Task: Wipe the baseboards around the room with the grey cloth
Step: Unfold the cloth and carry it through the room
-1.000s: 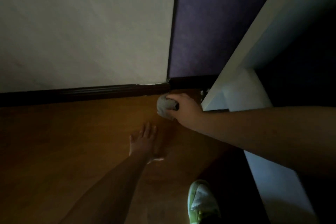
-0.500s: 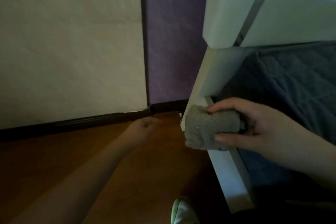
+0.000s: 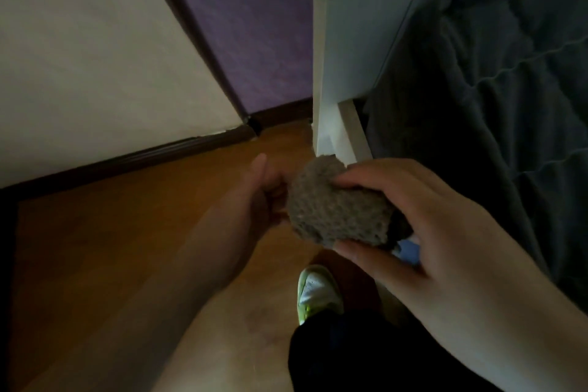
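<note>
Right hand (image 3: 423, 219) grips the grey cloth (image 3: 334, 210), bunched into a wad, thumb under and fingers over it, held up in the air above the wooden floor (image 3: 111, 232). A second ago this hand pressed the cloth at the baseboard corner; half a second ago it was already lifted beside the white bed frame (image 3: 337, 73), now it sits closer to the camera and lower in view. Left hand (image 3: 264, 191) was flat on the floor a second ago, now raised off it, thumb up, fingers loosely curled right at the left edge of the cloth; blurred, cannot tell if it touches or holds the cloth. Dark baseboard (image 3: 133, 159) runs along the cream wall to the corner with the purple wall, well apart from the cloth. Green-white shoe (image 3: 315, 289) on the floor below the cloth. Dark quilted bedding (image 3: 509, 73) at right.
</note>
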`<state>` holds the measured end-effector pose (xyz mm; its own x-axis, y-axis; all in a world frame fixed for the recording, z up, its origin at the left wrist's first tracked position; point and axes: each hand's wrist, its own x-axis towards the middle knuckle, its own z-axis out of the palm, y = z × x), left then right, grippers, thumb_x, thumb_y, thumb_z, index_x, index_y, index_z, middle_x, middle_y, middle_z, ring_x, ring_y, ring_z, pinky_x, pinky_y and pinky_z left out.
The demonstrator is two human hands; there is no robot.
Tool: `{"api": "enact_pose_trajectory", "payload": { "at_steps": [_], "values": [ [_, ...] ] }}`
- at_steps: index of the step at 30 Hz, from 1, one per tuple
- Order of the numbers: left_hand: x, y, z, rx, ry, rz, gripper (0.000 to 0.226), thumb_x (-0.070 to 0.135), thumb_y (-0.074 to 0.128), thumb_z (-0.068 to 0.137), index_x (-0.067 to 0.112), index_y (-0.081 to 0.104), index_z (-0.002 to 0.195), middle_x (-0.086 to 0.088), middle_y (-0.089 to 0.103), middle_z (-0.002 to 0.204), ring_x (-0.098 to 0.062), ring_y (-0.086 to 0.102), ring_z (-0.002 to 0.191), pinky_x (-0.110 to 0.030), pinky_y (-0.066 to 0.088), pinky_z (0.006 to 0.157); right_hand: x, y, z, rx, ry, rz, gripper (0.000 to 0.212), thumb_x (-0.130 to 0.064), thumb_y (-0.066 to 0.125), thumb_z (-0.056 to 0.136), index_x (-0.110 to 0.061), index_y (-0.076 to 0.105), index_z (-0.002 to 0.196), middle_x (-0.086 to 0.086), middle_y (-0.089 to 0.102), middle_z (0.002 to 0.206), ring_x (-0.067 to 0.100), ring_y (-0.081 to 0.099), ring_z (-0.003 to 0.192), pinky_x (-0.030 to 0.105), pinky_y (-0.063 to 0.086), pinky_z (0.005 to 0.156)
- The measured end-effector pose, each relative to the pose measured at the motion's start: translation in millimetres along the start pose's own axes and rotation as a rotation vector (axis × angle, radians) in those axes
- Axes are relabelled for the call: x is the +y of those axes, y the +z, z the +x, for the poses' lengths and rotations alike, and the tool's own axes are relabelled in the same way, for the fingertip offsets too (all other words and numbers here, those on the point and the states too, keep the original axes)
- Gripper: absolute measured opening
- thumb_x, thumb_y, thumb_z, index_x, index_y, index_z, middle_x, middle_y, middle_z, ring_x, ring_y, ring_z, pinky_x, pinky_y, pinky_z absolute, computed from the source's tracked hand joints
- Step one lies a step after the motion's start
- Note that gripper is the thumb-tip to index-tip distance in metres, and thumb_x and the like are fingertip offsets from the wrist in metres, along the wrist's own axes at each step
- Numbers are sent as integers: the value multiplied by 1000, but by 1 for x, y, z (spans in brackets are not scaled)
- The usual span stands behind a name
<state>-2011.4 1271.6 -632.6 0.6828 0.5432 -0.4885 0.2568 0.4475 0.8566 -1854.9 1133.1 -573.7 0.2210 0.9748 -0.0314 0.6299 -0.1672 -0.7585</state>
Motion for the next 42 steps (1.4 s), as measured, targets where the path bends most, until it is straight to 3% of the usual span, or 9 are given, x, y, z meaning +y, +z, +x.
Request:
{"api": "enact_pose_trajectory", "payload": {
  "at_steps": [5,9,11,14,17,22,30,36,42],
  "values": [
    [-25,4,-11,-3,75,2,32,48,61,92,28,70,115,-1,70,116,-20,65,111,-33,55,90,36,20,16,-38,-35,97,43,-67,54,85,-60,41,126,-34,43,131,4,53,121,14,40,100],
    [-25,10,-12,112,106,165,16,12,58,98,18,65,111,-1,72,100,-4,69,91,-20,54,78,24,19,10,-146,-17,118,58,-71,50,83,-40,47,132,-23,43,138,-2,46,128,13,41,99],
    [-27,11,-23,191,54,207,15,9,59,98,19,62,108,4,69,92,1,67,79,-15,52,71,12,26,8,-214,94,236,49,-64,51,86,-37,52,126,-22,51,130,-8,51,117,5,39,90],
    [-36,5,-53,275,-71,367,17,21,62,97,34,59,107,15,65,95,-9,66,88,-34,56,82,6,32,8,-351,311,303,25,-51,56,89,-47,58,114,-25,62,115,2,62,99,17,48,79],
    [-18,10,-101,313,-179,427,10,25,65,96,32,63,102,16,61,85,-19,65,89,-34,51,77,-15,19,2,-517,414,369,25,-15,68,91,-30,68,111,-28,67,111,-2,64,92,14,47,76],
    [26,23,-192,423,-251,354,11,29,66,94,27,66,105,19,60,81,7,54,71,-4,38,57,-103,-1,-40,-414,632,608,32,5,67,84,-21,73,102,-11,74,102,6,66,98,18,50,81],
    [61,-17,-342,604,-240,129,19,13,64,95,24,64,111,16,64,84,4,59,71,-5,41,61,-260,16,-68,-536,401,488,51,-5,74,83,-23,60,128,-2,63,121,9,61,110,21,49,90],
    [123,-50,-444,790,-183,1,29,4,62,93,30,63,108,12,68,91,-9,63,85,-18,48,74,-379,29,-75,-538,749,997,34,-24,48,98,-6,58,126,5,67,122,15,61,117,24,49,91],
    [196,-58,-510,868,-47,53,45,0,63,92,45,58,88,25,62,77,13,58,74,-5,41,66,-461,5,-56,-814,814,814,29,-19,37,104,-17,66,111,2,73,108,11,68,102,27,54,87]
  ]
}}
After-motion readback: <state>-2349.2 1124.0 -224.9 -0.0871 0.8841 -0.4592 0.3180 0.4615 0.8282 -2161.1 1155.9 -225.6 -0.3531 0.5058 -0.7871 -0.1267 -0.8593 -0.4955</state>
